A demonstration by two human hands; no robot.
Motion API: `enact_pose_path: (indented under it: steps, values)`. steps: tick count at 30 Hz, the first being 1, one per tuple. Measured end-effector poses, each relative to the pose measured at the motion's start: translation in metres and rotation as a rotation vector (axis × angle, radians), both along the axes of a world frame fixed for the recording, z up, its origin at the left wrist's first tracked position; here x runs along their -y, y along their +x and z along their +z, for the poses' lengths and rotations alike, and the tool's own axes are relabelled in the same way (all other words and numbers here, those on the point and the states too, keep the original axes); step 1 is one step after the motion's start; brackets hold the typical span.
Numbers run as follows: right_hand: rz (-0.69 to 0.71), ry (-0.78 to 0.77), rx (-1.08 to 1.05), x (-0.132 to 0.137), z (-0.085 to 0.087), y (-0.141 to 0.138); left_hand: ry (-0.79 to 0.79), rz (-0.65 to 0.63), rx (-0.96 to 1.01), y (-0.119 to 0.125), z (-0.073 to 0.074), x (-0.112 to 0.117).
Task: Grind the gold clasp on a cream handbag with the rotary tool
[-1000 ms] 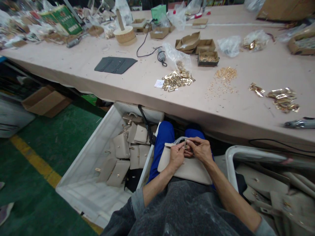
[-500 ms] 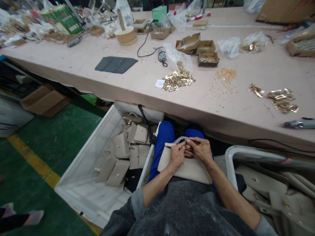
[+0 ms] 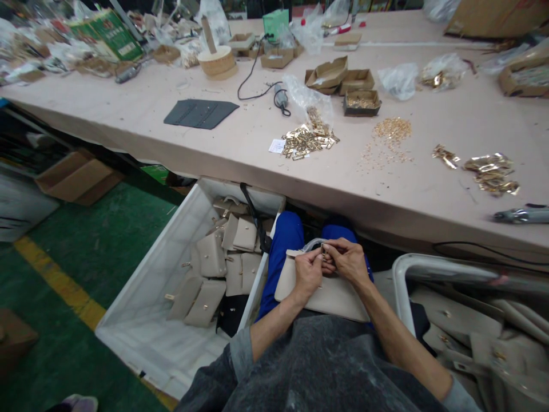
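A beige handbag [image 3: 338,300] lies across my lap on blue trousers, its pale handle [image 3: 314,244] upright at the far edge. My left hand [image 3: 307,273] and my right hand [image 3: 348,262] meet over the top of the bag. Between their fingertips is a small gold metal plate [image 3: 323,249], pinched from both sides. My fingers hide most of the plate and whatever part of the bag it touches. A small metal fitting shows on the bag's front, just below my left fingers.
To my left, a white bin [image 3: 141,297] contains several beige bags. Another white bin [image 3: 401,286] at my right holds more. On the table [image 3: 257,137] lie gold plates [image 3: 306,140], tiny gold parts [image 3: 392,134], wrapped gold pieces [image 3: 491,171] and a grey power tool [image 3: 521,214].
Both hands keep nearly the same pinch, with only slight finger movement. At the lower left, another person's foot has shifted and a brown box has come into view.
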State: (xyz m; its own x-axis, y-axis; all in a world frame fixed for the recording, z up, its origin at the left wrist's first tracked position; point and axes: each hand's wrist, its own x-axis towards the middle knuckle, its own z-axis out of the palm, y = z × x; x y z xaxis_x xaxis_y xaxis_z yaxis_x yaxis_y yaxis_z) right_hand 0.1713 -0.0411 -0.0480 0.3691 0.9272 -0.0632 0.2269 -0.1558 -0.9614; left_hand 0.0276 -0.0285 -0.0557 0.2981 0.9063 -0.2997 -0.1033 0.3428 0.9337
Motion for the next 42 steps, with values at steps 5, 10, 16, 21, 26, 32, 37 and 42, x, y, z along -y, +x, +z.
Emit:
enact_pose_path:
  steps: [5, 10, 16, 21, 26, 32, 37, 42]
  values:
    - [0.051, 0.073, 0.121, 0.003, 0.001, 0.004, -0.026, 0.027, 0.087, 0.002, 0.005, 0.000]
    - [0.081, 0.094, 0.158, 0.003, 0.008, 0.003, -0.035, 0.024, 0.102, 0.002, 0.007, 0.001]
    - [0.125, 0.136, 0.197, 0.004, 0.013, 0.001, -0.028, 0.024, 0.093, 0.002, 0.005, 0.000]
    - [0.120, 0.164, 0.174, 0.003, 0.007, 0.003, -0.025, 0.041, 0.072, 0.002, 0.010, -0.002]
    - [0.111, 0.167, 0.164, 0.004, 0.005, -0.001, 0.050, 0.054, -0.003, 0.002, 0.020, -0.003]
    - [-0.054, 0.212, 0.300, -0.003, 0.029, 0.037, -0.018, 0.114, -0.006, 0.004, 0.011, -0.010]
    - [-0.829, 0.164, 0.555, 0.015, 0.076, 0.174, -0.009, 0.084, 0.004, 0.003, 0.009, -0.010]
    - [-1.306, -0.078, 0.529, 0.035, 0.107, 0.314, -0.035, 0.094, 0.018, 0.002, 0.002, -0.010]
